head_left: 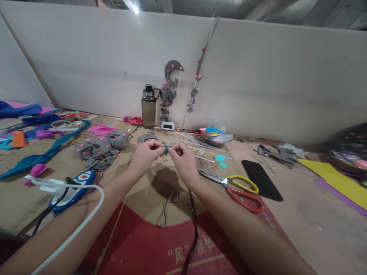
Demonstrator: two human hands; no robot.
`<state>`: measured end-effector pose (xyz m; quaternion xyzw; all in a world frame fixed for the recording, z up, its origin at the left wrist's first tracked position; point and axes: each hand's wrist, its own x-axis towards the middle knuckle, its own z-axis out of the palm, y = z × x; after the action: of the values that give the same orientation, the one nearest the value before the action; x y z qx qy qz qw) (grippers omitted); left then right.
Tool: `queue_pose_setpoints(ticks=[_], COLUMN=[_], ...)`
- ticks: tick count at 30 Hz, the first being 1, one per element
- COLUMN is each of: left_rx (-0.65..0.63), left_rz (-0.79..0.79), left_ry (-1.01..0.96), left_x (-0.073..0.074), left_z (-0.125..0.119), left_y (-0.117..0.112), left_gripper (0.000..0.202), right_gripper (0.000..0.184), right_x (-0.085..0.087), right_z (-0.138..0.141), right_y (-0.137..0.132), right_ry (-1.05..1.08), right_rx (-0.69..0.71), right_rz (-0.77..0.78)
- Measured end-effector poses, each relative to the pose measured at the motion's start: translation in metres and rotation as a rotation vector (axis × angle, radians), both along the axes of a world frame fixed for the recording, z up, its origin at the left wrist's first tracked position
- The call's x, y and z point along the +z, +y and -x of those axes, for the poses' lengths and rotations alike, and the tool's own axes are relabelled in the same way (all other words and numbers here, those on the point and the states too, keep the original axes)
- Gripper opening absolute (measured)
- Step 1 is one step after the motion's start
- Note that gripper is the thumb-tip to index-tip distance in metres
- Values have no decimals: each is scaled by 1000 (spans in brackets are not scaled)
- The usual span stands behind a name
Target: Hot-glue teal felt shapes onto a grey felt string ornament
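Observation:
My left hand (147, 154) and my right hand (183, 160) meet above the cardboard in the middle of the head view. Between their pinched fingertips is a small teal piece (166, 149), gripped from both sides; its exact shape is too small to make out. A thin grey cord (164, 214) lies looped on the cardboard below the hands. To the right of my right hand are teal flower-shaped cut-outs (220, 158) and grey strips (197, 143). Scissors (229, 182) with one yellow and one red handle lie partly open beside my right wrist.
A black phone (262, 179) lies right of the scissors. Behind stand a water bottle (148, 109) and a small digital clock (168, 125). Grey felt pieces with pink dots (97, 149) and a blue power strip (76, 189) are left. A white cable (97, 214) crosses my left forearm.

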<state>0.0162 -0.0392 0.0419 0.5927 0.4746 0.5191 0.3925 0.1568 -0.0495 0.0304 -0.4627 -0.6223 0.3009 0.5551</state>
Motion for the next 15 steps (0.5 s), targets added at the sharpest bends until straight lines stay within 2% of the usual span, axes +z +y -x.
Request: queue_pose_setpoints(ticks=[6, 10, 12, 15], left_rx=[-20, -37, -62, -114], left_rz=[33, 55, 75, 121], left_ry=[53, 61, 65, 72], left_x=[6, 7, 6, 3], left_z=[-2, 0, 2, 5], left_y=[-5, -4, -1, 4], left_gripper=[13, 12, 13, 14], right_gripper=[17, 17, 18, 23], right_x=[-5, -4, -4, -4], right_z=[-2, -2, -3, -5], right_y=[3, 4, 6, 7], right_ry=[-94, -60, 6, 67], right_rx=[-53, -43, -19, 89], right_rz=[-33, 12, 61, 158])
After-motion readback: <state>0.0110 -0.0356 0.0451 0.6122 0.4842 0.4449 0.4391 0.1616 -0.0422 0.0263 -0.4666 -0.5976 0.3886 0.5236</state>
